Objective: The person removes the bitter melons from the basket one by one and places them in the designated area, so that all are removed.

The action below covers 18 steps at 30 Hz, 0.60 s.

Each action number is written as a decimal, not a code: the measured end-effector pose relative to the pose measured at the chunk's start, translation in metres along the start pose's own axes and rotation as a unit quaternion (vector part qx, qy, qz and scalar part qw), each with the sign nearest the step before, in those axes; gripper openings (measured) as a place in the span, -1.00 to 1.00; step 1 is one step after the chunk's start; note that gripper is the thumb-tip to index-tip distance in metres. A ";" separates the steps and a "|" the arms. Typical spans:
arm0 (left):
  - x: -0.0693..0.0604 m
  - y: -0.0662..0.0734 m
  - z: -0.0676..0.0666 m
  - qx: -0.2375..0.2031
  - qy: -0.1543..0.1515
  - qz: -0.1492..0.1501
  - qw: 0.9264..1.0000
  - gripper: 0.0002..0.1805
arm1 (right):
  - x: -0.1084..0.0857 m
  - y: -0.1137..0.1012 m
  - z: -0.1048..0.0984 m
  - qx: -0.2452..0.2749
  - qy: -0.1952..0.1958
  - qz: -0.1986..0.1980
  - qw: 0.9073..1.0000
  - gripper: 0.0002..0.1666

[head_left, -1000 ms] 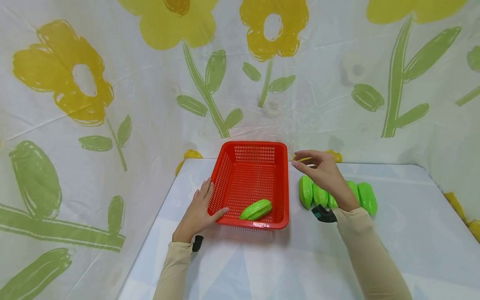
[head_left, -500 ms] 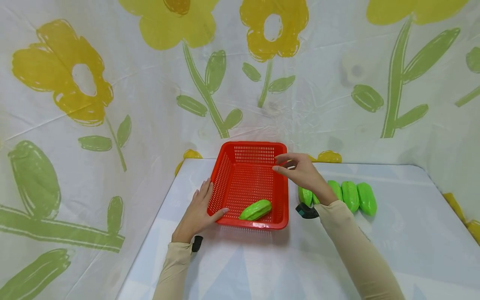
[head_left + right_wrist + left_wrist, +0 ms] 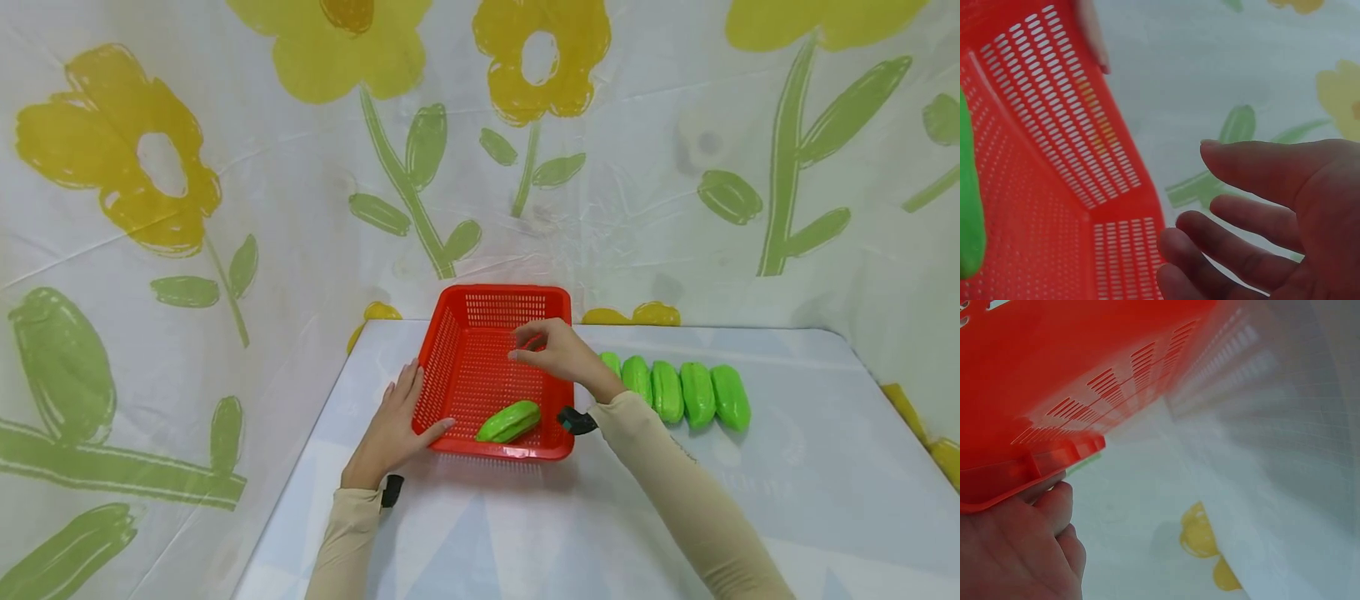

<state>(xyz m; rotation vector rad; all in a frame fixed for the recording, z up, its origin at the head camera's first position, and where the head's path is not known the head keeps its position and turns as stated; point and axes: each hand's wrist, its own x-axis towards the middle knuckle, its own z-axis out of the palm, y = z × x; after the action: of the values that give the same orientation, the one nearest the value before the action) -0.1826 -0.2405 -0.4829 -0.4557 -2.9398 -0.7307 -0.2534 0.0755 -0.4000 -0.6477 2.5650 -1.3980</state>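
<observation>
A red plastic basket (image 3: pixel 480 452) with perforated walls stands on the table. One green ridged fruit, resembling a star fruit (image 3: pixel 509 422), lies in its near part; the right wrist view shows part of this fruit (image 3: pixel 967 194) at the left edge. My left hand (image 3: pixel 391 427) rests against the basket's left side near the front corner, fingers extended and thumb by the near rim. In the left wrist view, that hand (image 3: pixel 1019 553) touches the rim from outside. Above the basket's right half hovers my right hand (image 3: pixel 558 350), its fingers loosely bent and holding nothing.
Several more green ridged fruits (image 3: pixel 697 396) stand in a row right of the basket, the leftmost partly hidden by my right wrist. A white cloth with flower prints (image 3: pixel 645 192) hangs behind and to the left of the table (image 3: pixel 825 450).
My right hand has moved left, from above the fruit row to over the basket, uncovering more of the row. The left hand, basket and the fruit inside stay in place.
</observation>
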 end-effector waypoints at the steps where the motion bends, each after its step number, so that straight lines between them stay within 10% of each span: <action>1: 0.000 0.000 0.000 0.001 -0.001 0.000 1.000 0.20 | 0.002 0.001 0.003 -0.003 -0.006 0.004 1.000 -0.51; 18: -0.001 -0.001 -0.001 -0.005 -0.006 -0.002 1.000 0.20 | 0.020 0.014 0.046 -0.029 -0.087 0.037 0.995 -0.45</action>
<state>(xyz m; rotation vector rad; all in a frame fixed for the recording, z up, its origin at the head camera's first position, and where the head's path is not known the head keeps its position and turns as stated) -0.1819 -0.2415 -0.4827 -0.4565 -2.9507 -0.7447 -0.2601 0.0378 -0.4356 -0.6463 2.4732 -1.1918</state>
